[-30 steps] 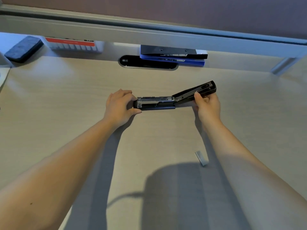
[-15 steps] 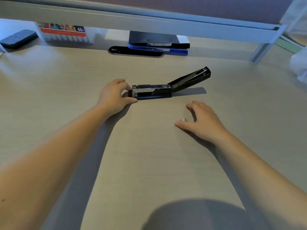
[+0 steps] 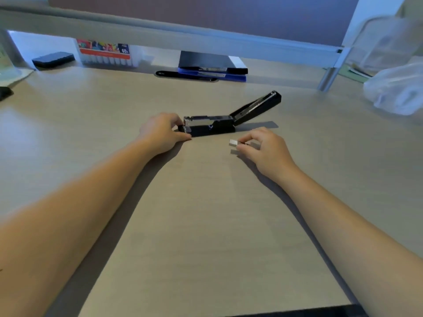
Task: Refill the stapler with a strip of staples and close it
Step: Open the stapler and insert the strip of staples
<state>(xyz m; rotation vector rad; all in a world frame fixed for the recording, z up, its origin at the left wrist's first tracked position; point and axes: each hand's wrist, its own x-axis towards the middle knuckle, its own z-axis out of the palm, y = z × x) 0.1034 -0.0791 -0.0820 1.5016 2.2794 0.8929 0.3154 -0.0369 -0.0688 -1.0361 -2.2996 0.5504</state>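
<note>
Stapler (image 3: 219, 124) lies open on the desk (image 3: 206, 225), its lid tilted up to the right and the metal channel uncovered. The left hand (image 3: 161, 133) grips its front end to steady it. The right hand (image 3: 263, 146) pinches a strip of staples (image 3: 234, 142) just above the desk, near the stapler but apart from it. I judge opening done; loading and closing remain. The pale wood desk has much free space; under a shelf (image 3: 206, 40) at the back lie folders (image 3: 212, 69) and a marker box (image 3: 105, 53).
</note>
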